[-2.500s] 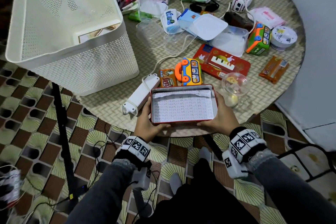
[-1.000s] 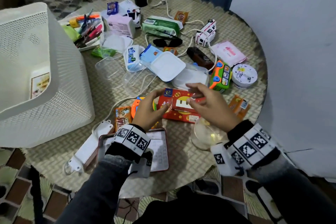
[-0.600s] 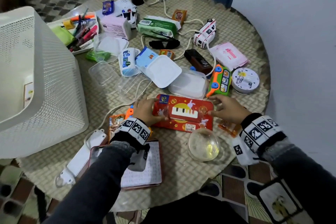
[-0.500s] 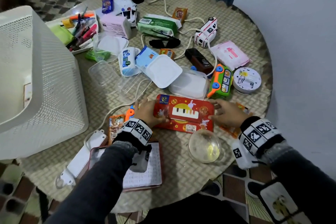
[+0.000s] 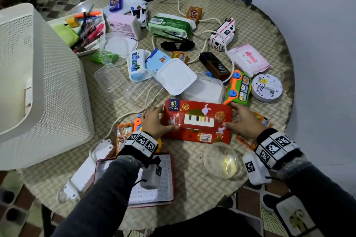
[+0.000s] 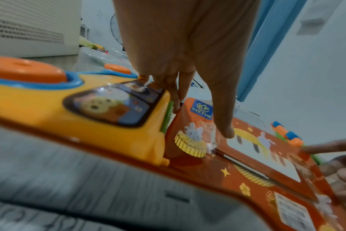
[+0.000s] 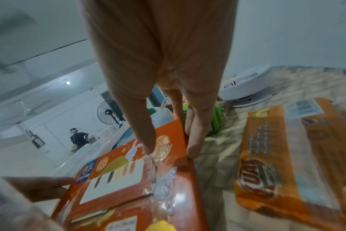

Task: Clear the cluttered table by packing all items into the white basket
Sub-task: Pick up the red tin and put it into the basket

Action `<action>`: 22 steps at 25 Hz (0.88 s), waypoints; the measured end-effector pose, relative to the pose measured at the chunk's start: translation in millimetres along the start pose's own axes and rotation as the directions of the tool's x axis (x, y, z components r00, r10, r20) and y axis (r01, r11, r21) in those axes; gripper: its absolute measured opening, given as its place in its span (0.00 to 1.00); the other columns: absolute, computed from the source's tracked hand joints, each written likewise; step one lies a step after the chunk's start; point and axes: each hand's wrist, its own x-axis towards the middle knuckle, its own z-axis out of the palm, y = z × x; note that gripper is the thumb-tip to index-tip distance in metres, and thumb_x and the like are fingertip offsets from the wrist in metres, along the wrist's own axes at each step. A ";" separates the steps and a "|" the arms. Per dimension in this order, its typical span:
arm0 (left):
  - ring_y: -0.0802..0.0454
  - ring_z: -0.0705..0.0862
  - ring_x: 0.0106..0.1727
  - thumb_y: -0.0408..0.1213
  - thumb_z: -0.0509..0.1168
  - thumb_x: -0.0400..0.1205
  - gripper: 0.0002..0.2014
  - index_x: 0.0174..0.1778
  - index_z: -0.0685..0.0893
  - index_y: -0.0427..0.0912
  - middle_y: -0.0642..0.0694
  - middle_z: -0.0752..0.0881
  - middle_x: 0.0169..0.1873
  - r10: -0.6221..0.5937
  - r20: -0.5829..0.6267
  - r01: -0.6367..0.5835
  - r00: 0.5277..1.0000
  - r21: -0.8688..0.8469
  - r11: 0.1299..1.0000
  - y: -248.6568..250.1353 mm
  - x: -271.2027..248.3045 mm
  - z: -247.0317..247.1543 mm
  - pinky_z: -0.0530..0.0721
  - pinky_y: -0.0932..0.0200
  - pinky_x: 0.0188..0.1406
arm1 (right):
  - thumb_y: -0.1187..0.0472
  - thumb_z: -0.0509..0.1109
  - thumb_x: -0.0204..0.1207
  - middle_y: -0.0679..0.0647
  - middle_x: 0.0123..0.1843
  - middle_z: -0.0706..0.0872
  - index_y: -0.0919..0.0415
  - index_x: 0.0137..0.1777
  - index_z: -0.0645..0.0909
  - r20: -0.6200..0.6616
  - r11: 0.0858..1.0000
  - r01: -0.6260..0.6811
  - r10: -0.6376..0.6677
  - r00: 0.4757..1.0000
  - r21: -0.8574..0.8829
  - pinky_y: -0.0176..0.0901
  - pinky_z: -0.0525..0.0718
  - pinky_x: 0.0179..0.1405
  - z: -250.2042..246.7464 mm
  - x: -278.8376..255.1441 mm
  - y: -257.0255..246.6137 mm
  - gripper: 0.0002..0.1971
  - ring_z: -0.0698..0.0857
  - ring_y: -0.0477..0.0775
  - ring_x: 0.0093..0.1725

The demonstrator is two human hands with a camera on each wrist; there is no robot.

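Step in hand: seizing the red box point(image 5: 197, 121) at both short ends, ahead of a lift; judged an early stage, with most clutter still lying on the desk point(image 5: 192, 194).
Nearest items: lying closest to the body, an open notebook point(image 5: 165, 179) under the left forearm, a white power strip point(image 5: 84, 171) to its left, a clear glass bowl point(image 5: 221, 159) just below the box.
Left hand point(image 5: 154, 121): clasping the left end of the box, thumb lying on the printed top, fingers curling down the end wall; left wrist view showing fingertips point(image 6: 176, 107) wedging between the box and a yellow toy phone point(image 6: 89, 109).
Right hand point(image 5: 244, 123): clasping the right end, thumb on top, fingers point(image 7: 196, 140) curving over the edge and touching the desk weave; an orange snack packet point(image 7: 286, 164) lying just beside.
Box relative to grip: spanning flat between the two hands, resting on the desk, not yet raised.
Next move, judged: calling for a level lift, then a carry left and up over the rim of the white basket point(image 5: 57, 82); keeping clear of the bowl and the toy phone touching the left end.
Risk, judged: dragging the neighbouring phone or packet along while rising.
Farther field: lying beyond the box, a white lidded container point(image 5: 174, 77), a green toy phone point(image 5: 238, 88), a round white device point(image 5: 266, 87), sunglasses point(image 5: 177, 45), a toy ambulance point(image 5: 222, 34).
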 end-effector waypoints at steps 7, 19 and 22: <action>0.52 0.79 0.62 0.32 0.80 0.67 0.37 0.72 0.73 0.41 0.45 0.77 0.61 0.023 -0.097 -0.065 0.995 -0.456 0.888 5.5 -18.2 -19.7 0.80 0.60 0.59 | 0.68 0.75 0.73 0.57 0.52 0.81 0.65 0.68 0.75 -0.253 0.988 0.099 -0.067 0.965 0.117 0.38 0.82 0.38 -9.1 -1.2 -17.5 0.23 0.82 0.47 0.40; 0.50 0.87 0.53 0.36 0.77 0.71 0.28 0.63 0.72 0.52 0.41 0.86 0.55 0.014 -0.343 -0.297 0.939 -0.791 0.535 3.6 -79.5 -105.2 0.88 0.52 0.45 | 0.55 0.73 0.76 0.58 0.40 0.84 0.55 0.49 0.80 -0.386 0.869 0.447 -0.346 0.855 0.210 0.53 0.82 0.51 5.3 -49.8 -113.3 0.07 0.84 0.53 0.43; 0.57 0.88 0.50 0.29 0.75 0.74 0.28 0.66 0.73 0.50 0.45 0.86 0.56 -0.014 -0.306 -0.266 0.952 -0.848 0.458 -12.6 -100.4 -112.7 0.86 0.62 0.41 | 0.57 0.69 0.79 0.51 0.36 0.81 0.48 0.43 0.77 -0.435 0.827 0.494 -0.353 0.828 0.270 0.47 0.80 0.43 32.9 -74.3 -131.3 0.05 0.81 0.47 0.36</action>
